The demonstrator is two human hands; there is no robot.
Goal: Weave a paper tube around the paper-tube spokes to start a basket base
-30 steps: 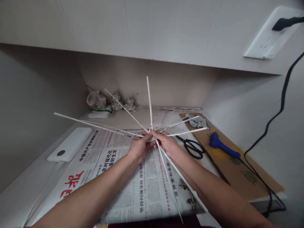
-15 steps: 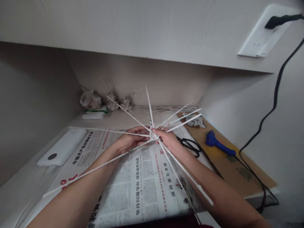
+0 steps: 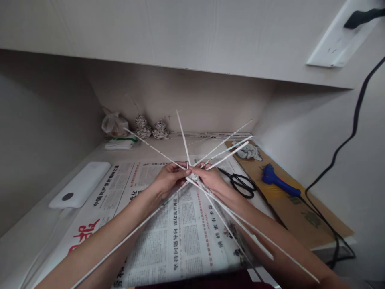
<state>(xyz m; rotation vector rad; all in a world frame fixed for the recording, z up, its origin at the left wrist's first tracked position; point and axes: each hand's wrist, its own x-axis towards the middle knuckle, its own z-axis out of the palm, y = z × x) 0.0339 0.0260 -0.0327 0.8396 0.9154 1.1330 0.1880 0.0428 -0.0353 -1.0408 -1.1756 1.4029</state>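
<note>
Between my hands is a small woven paper piece (image 3: 194,176), whitish and knotted at its middle. Long rolled-paper strands fan out from it to the back, the lower left and the lower right. My left hand (image 3: 172,176) pinches its left side, thumb on top near the strands' base. From the right, my right hand (image 3: 209,176) grips the same piece, its thumb close to the left thumb. The fingers beneath are partly hidden. One long strand (image 3: 258,230) crosses over my right forearm. Black scissors (image 3: 243,185) lie just beyond my right wrist.
Newspaper (image 3: 168,228) covers the table. At right, a blue glue gun (image 3: 279,181) rests on cardboard (image 3: 315,218), with a black cord (image 3: 333,160) nearby. A white power bank (image 3: 81,186) lies left. Behind stand woven paper gourds (image 3: 160,130), a plastic bag (image 3: 114,125) and paper rods (image 3: 207,135).
The strand that stretched out to the left now runs to the lower right across my right forearm. My left thumb has come onto the piece's top. The view has shifted slightly.
</note>
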